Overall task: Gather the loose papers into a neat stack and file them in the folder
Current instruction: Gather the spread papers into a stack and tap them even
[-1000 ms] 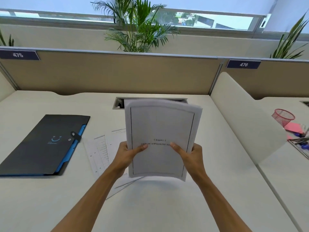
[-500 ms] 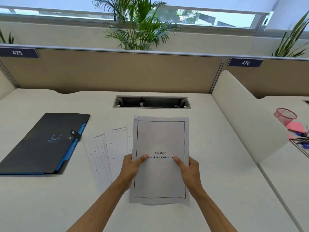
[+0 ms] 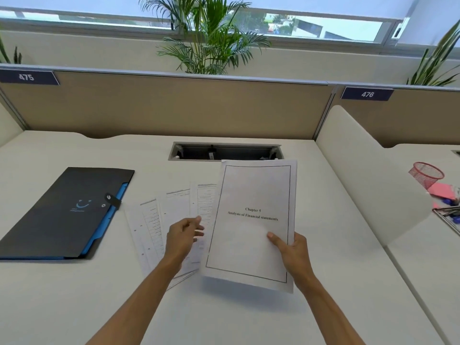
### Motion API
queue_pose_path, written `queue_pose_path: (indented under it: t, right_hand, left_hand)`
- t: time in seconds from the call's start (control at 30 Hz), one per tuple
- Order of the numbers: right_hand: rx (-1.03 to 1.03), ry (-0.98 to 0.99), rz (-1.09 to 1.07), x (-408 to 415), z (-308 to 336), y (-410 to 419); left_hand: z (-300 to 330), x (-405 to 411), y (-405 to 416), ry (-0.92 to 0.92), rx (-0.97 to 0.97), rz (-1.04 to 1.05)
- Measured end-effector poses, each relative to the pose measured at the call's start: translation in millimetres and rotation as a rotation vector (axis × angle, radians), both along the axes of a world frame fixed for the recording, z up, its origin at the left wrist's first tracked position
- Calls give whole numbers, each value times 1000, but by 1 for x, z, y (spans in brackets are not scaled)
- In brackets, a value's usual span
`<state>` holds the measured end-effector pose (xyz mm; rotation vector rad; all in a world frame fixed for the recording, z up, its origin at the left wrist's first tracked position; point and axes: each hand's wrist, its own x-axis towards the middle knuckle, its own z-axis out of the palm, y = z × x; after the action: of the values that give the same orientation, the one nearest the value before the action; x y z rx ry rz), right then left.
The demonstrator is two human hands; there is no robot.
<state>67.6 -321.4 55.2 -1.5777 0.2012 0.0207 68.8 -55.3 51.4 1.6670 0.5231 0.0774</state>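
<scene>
Presently my right hand [image 3: 291,250] pinches the title sheet [image 3: 251,225] beside the folder [image 3: 62,215]; left hand [image 3: 183,239], fingers loose, hovers over loose papers [image 3: 159,220].

Black folder [image 3: 62,212], white papers [image 3: 251,225]

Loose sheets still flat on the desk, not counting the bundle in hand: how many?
3 visible, fanned between the folder and the held stack: left sheet, middle sheet, right sheet. The left hand and stack may hide more.
</scene>
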Motion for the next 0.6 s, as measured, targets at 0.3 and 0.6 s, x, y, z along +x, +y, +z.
queue_pose_path:
  t: [0.3,0.6]
  right_hand:
    - [-19,36,-57,6,0,-18]
    - [-23,40,-71,4,-2,-23]
  left_hand:
    - [-30,-3,25,384,857,84]
    - [-31,7,11,375,814,26]
